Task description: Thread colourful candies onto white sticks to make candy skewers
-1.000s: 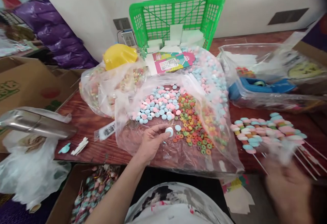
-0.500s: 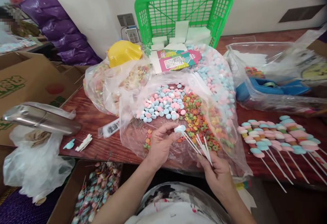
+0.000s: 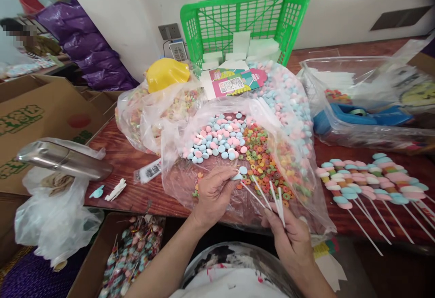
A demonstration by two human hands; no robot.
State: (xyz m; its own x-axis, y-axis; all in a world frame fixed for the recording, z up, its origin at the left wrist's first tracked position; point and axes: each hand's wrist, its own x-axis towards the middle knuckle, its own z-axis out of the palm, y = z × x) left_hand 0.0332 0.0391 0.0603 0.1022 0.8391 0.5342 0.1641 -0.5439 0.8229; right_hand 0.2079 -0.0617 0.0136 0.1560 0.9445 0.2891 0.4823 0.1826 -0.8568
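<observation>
My left hand [image 3: 213,193] pinches pale blue and white button-shaped candies [image 3: 242,170] between thumb and fingertips. My right hand [image 3: 291,231] is closed around several thin white sticks [image 3: 273,194], fanned out with their tips up. The leftmost stick reaches the candies in my left hand; whether it has pierced one I cannot tell. Beneath both hands lies a clear plastic bag [image 3: 180,184], spread open. On it are a pile of pink, blue and white candies [image 3: 217,137] and a heap of colourful ring-shaped candies [image 3: 260,153].
Finished candy skewers [image 3: 370,180] lie at the right, near a clear plastic bin [image 3: 360,135]. A green basket [image 3: 244,3] stands at the back. A steel flask [image 3: 64,160] lies at the left. Below the table edge, a carton [image 3: 86,261] holds more candy sticks.
The sticks in my right hand have spread apart, with one still at the candies. My left hand has turned the candies slightly. The view has shifted a little to the left.
</observation>
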